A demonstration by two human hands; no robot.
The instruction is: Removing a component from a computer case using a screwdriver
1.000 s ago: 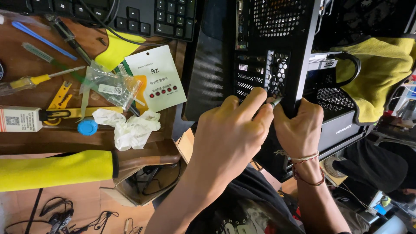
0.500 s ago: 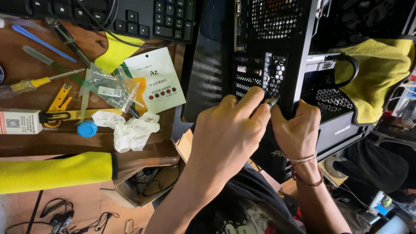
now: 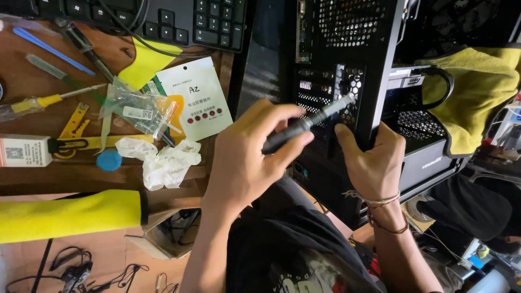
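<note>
Scene: a person sits over the rear panel of a black desktop computer case (image 3: 347, 81), seen from a head-worn camera looking down.

Left hand: the left hand (image 3: 247, 157) is wrapped around a dark screwdriver (image 3: 306, 123), its fingers (image 3: 282, 116) curled tight on the handle, the pale tip aimed at the perforated slot area of the case's back.

Right hand: the right hand (image 3: 372, 163) braces the case, its fingers hooked narrowly round the rear edge just beside the screwdriver tip, thumb pressed to the panel; a thread bracelet (image 3: 380, 202) sits on the wrist.

Where the work stands: the tip appears to meet the panel near the expansion slots, though any screw there is too small to make out. Judging by this, the fastening at the rear panel is under way, not finished; the case stands open at its side, where a yellow cloth (image 3: 477, 92) hangs over a black cable.

Surface: to the left, a wooden surface (image 3: 32, 179) carries a yellow-handled screwdriver (image 3: 38, 103), a blue tool (image 3: 51, 50), a white sachet (image 3: 198, 97), a clear plastic bag (image 3: 135, 111), crumpled white tissue (image 3: 163, 163), a blue cap (image 3: 109, 160), and a black keyboard (image 3: 179, 21) along the far edge.
</note>
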